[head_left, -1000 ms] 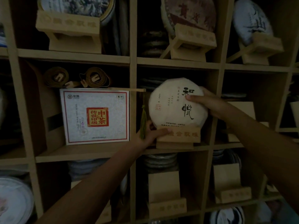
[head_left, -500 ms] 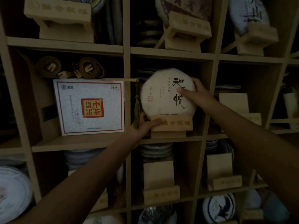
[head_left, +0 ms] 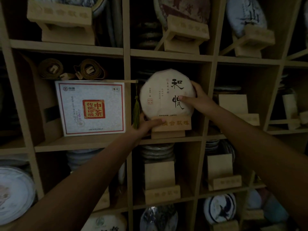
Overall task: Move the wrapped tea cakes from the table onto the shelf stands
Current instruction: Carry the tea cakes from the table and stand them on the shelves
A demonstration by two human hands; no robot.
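Round white paper-wrapped tea cake (head_left: 164,95) with black calligraphy stands upright on a pale wooden stand (head_left: 171,126); right hand (head_left: 200,99) fingers grip its three-o'clock edge, left hand (head_left: 146,125) fingers hold the stand's nine-o'clock end, cubby walls close.

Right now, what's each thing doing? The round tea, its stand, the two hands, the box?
Tea cake: upright, sitting on its stand.
Stand: on the shelf, loaded.
Left hand: grips the stand's left end.
Right hand: holds the tea cake's right edge, thumb on its face.
Box: standing upright in the next compartment to the left.
Empty stands: below, holding nothing.
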